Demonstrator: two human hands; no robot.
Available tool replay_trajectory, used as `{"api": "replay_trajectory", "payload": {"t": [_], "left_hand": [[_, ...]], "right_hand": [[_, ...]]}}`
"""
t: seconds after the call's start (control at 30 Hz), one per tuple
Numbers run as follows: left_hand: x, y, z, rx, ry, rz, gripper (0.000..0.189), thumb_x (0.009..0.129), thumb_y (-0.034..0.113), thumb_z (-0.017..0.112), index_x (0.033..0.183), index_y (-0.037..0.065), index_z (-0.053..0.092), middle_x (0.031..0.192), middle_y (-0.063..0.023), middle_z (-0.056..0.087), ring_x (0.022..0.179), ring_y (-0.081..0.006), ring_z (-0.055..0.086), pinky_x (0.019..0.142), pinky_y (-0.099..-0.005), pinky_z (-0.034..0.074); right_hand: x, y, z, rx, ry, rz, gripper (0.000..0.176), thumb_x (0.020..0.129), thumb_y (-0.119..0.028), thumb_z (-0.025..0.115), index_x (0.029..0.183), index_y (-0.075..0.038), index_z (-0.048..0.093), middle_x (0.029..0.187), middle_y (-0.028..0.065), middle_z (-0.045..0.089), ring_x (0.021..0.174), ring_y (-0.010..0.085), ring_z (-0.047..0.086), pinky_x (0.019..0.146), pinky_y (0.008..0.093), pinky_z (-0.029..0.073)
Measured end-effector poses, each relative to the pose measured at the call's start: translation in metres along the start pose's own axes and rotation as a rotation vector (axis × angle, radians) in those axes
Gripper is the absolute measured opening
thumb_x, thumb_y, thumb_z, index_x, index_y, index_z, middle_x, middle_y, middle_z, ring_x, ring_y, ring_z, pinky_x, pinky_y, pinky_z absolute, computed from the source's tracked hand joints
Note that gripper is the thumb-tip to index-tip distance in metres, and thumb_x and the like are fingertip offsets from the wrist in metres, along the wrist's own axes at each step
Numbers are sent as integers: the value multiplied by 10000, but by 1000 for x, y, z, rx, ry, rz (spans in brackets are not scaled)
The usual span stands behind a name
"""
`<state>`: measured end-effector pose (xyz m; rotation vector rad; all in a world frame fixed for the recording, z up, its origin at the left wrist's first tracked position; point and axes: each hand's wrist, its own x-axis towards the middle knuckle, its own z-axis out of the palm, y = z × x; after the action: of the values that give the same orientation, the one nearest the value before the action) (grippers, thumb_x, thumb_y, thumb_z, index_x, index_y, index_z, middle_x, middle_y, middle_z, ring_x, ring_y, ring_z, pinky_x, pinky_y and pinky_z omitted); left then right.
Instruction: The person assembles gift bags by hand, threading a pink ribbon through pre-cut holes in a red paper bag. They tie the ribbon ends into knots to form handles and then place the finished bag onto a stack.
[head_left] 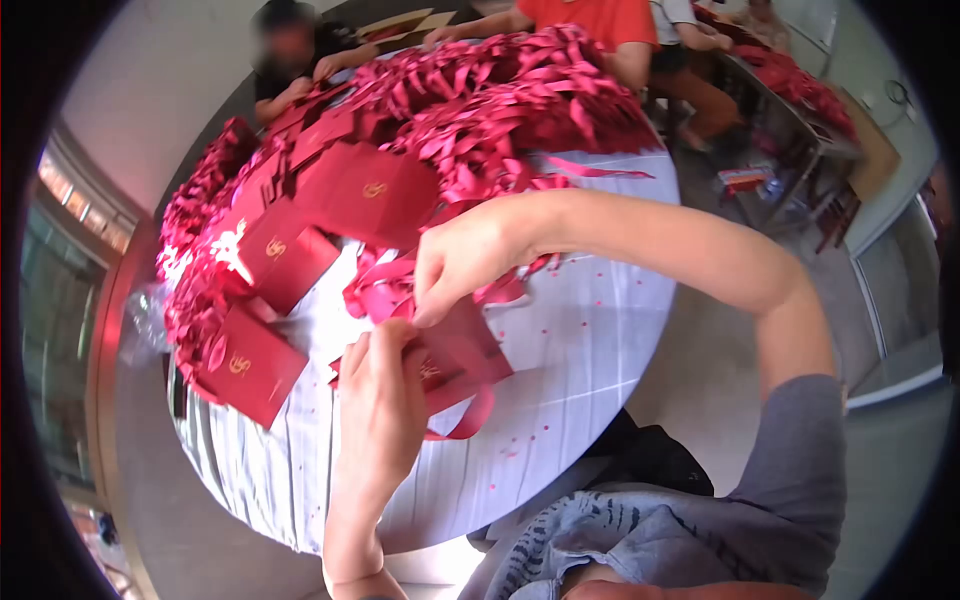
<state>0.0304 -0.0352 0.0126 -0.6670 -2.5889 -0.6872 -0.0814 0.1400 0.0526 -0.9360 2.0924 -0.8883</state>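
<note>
A dark red paper bag [468, 345] with a gold mark lies in front of me on the white cloth. My left hand [383, 400] is closed at its upper left edge, thumb and fingers pinched together. Just above, my right hand [460, 255] pinches red ribbon at the same edge, its fingertips meeting those of the left. The exact point of the pinch is partly hidden by the fingers. A loop of red ribbon [472, 415] curls off the bag's lower side. More ribbon [385, 290] lies bunched behind my fingers.
Several finished-looking red bags, one at left [255, 365] and one behind [370, 190], lie on the round table [590, 340]. A large heap of red ribbons [520, 95] covers the far side. A person in orange-red [590, 20] and one in black sit across.
</note>
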Motion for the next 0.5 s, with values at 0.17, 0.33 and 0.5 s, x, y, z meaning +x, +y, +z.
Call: {"api": "replay_trajectory", "payload": {"t": [0.17,0.33,0.5], "left_hand": [[-3,0,0,5,8,13,217,790,-72,578,990,-10,521,857,-148,612,784,-312,576,708,-372,451],[-6,-1,2,-21,12,28,214,784,-77,585,981,-22,522,852,-139,612,768,-299,575,690,-362,447],[-5,-2,3,-55,57,103,221,775,-82,560,972,6,514,748,-120,578,675,-297,531,645,-381,399]], "right_hand": [[13,8,3,54,-23,79,227,823,-246,665,851,-27,719,627,-34,565,607,51,450,540,258,349],[10,-1,-2,17,-97,36,196,802,-223,681,832,-33,720,660,-27,604,643,60,492,609,253,384],[9,-1,2,52,-60,11,173,757,-183,699,831,-29,723,673,2,625,664,70,520,622,251,397]]}}
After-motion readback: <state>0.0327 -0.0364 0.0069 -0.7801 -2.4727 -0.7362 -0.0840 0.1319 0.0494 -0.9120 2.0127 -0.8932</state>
